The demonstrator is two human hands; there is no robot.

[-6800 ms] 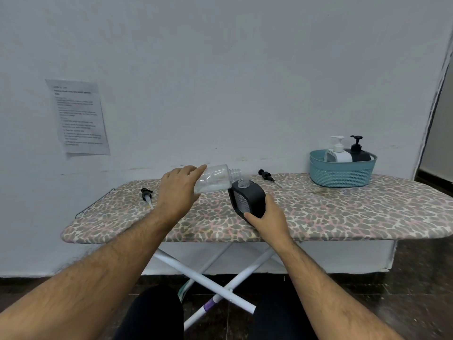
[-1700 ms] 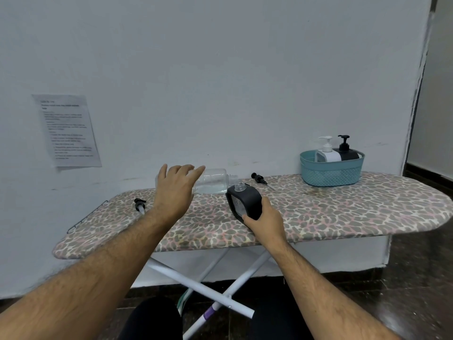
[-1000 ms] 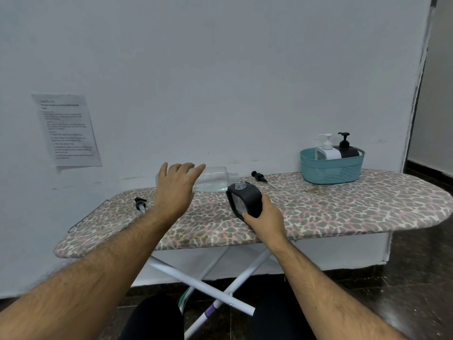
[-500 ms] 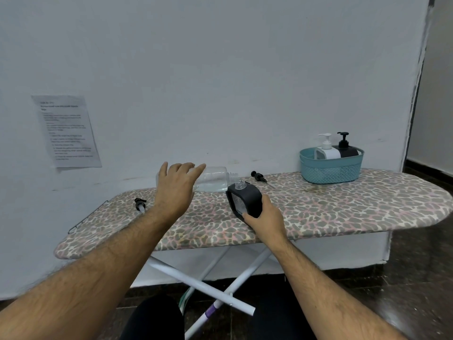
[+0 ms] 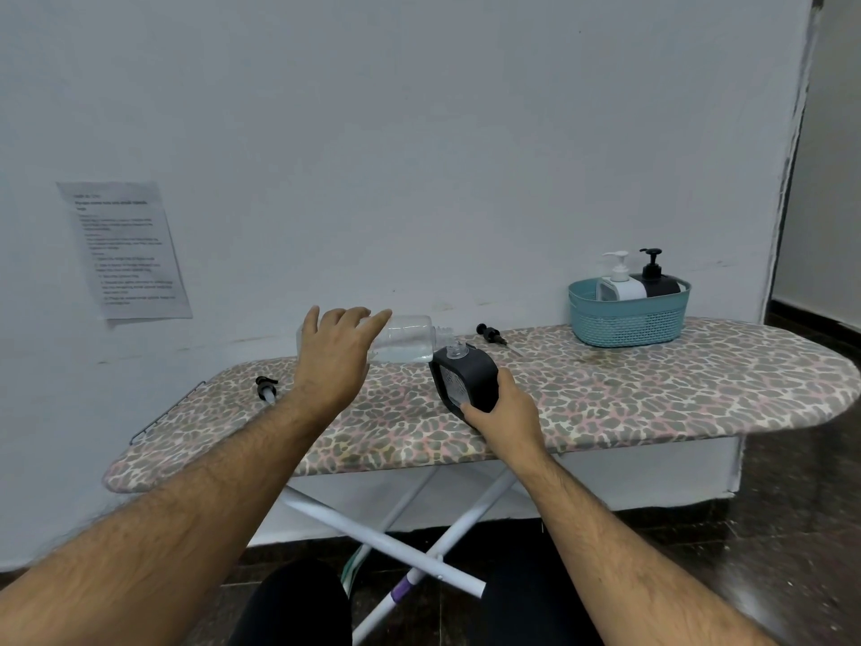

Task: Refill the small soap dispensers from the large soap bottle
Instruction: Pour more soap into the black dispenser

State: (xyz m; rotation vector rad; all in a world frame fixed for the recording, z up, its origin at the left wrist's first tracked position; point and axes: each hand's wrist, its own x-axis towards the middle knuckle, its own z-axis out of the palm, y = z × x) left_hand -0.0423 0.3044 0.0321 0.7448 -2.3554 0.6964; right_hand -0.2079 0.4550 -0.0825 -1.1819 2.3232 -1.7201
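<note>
Fingers of the left hand point(image 5: 336, 354) are wrapping the clear large soap bottle point(image 5: 404, 338), tipping it sideways to pour; the right hand point(image 5: 499, 409) is gripping the black dispenser point(image 5: 466, 381), steadying its open neck under the spout.

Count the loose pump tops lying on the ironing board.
2: one pump near the board's left end, another pump behind the black dispenser. Others may be hidden behind the hands.

Wall point(image 5: 419, 132): plain white, printed paper sheet point(image 5: 125, 250) taped at left.
Floor point(image 5: 792, 529): dark, glossy.
Surface point(image 5: 652, 403): leopard-print ironing board, crossed white legs point(image 5: 386, 529).
</note>
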